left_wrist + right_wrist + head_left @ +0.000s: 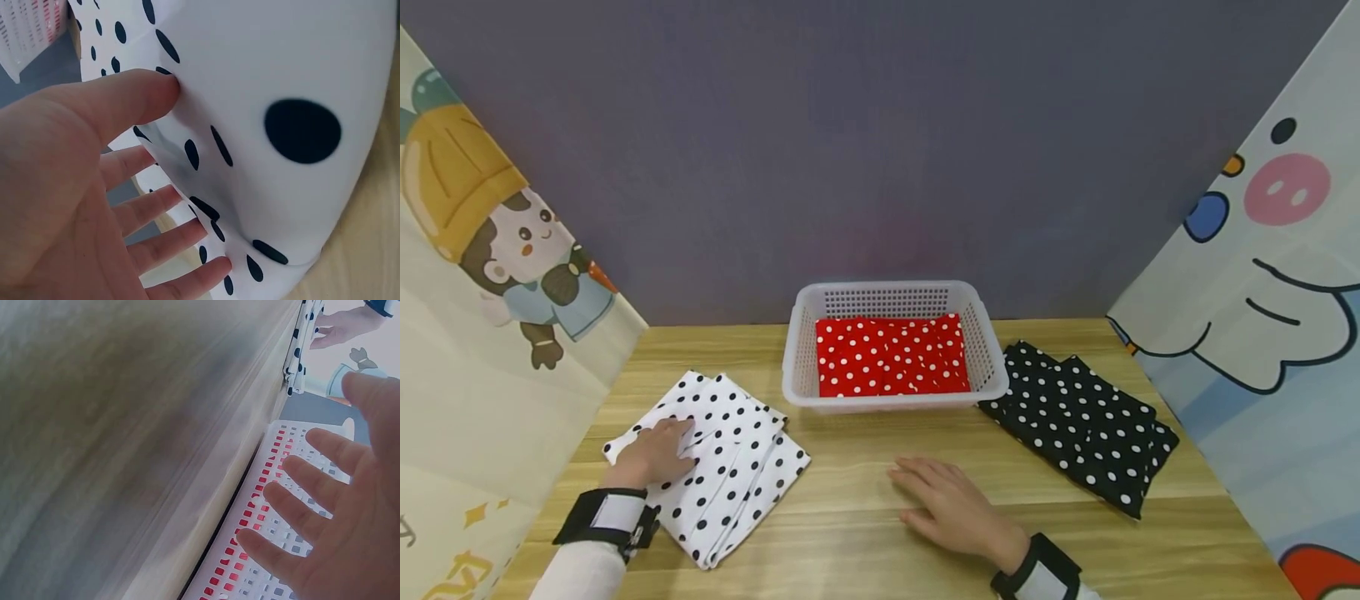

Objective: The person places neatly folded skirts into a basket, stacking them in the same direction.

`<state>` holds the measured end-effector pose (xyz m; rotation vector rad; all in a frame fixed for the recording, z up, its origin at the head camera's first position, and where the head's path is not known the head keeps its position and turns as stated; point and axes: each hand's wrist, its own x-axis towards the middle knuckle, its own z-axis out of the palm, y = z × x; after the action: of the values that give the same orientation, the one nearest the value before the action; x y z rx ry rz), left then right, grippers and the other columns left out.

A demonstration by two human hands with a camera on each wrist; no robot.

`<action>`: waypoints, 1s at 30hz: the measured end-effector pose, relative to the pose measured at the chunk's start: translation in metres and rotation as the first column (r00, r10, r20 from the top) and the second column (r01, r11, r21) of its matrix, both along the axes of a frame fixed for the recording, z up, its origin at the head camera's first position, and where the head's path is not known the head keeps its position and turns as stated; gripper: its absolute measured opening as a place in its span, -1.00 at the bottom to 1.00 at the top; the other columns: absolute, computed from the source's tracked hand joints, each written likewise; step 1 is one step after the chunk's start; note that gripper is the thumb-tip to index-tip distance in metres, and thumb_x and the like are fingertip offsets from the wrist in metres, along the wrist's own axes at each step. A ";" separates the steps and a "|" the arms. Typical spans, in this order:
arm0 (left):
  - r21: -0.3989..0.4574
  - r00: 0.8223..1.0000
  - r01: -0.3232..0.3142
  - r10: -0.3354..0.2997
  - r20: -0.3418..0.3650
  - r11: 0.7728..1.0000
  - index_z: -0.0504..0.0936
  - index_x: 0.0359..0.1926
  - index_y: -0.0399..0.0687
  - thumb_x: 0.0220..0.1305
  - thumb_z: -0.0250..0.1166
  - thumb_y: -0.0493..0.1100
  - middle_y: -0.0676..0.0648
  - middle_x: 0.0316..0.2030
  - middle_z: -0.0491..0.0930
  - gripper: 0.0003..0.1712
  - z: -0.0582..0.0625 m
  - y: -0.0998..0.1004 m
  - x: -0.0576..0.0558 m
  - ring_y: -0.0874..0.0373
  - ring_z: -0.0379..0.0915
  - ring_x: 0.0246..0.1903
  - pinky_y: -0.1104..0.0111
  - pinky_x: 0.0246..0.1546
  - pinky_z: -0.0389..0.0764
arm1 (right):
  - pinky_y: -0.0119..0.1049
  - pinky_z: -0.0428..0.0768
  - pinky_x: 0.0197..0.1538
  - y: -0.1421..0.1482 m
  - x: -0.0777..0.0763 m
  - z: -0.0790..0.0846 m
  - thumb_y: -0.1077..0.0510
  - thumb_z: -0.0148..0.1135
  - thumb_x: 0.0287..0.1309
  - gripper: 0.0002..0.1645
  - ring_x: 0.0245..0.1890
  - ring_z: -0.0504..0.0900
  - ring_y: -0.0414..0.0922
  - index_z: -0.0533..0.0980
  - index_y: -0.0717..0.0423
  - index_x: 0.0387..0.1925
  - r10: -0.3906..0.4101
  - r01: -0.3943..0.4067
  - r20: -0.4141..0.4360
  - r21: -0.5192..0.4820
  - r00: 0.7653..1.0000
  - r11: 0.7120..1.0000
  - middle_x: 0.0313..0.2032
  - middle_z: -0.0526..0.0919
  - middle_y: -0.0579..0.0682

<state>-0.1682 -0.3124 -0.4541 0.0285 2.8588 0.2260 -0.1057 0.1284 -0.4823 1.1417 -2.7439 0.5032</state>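
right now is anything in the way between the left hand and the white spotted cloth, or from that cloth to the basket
Nothing visible: the left hand touches the white spotted cloth, and only table shows between it and the basket, whose side stands raised.

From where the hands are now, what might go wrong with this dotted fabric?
The white fabric lies in overlapping layers, so the left hand on it might drag or crease more than one. The black fabric lies close by the corner of the basket; bumping the basket could disturb that pile.
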 end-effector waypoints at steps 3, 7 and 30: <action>-0.009 1.000 0.017 -0.017 -0.022 1.000 0.31 0.19 -0.41 0.01 0.29 -0.12 -0.52 0.14 0.22 -0.26 -0.002 0.003 0.007 -0.53 0.16 0.05 -0.21 -0.09 0.37 | 0.05 0.38 0.13 -0.001 0.001 0.000 -0.11 0.20 0.09 -0.35 0.18 0.39 0.04 0.36 -0.01 0.21 -0.004 0.004 0.008 0.000 1.000 1.000 0.21 0.39 0.06; -0.034 0.998 0.035 -0.037 -0.047 0.999 0.33 0.18 -0.38 0.02 0.28 -0.08 -0.51 0.11 0.26 -0.27 -0.003 0.008 0.017 -0.50 0.21 0.03 -0.19 -0.12 0.40 | 0.04 0.38 0.13 -0.001 0.001 -0.002 -0.11 0.19 0.09 -0.35 0.18 0.39 0.04 0.36 -0.02 0.21 -0.005 0.006 0.006 -0.004 1.000 1.000 0.22 0.38 0.05; -0.096 0.986 0.096 -0.108 -0.126 0.991 0.50 0.02 -0.22 -0.03 0.33 0.10 -0.30 -0.10 0.49 -0.35 -0.003 0.070 0.060 -0.21 0.47 -0.17 -0.03 -0.27 0.53 | 0.05 0.36 0.15 0.000 0.000 -0.001 -0.11 0.20 0.07 -0.35 0.19 0.38 0.03 0.36 -0.03 0.21 -0.047 0.047 0.019 0.021 0.999 0.999 0.23 0.37 0.05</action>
<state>-0.1078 -0.2425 -0.4570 0.1776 2.9838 0.0778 -0.1056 0.1280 -0.4836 1.0791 -2.7916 0.4841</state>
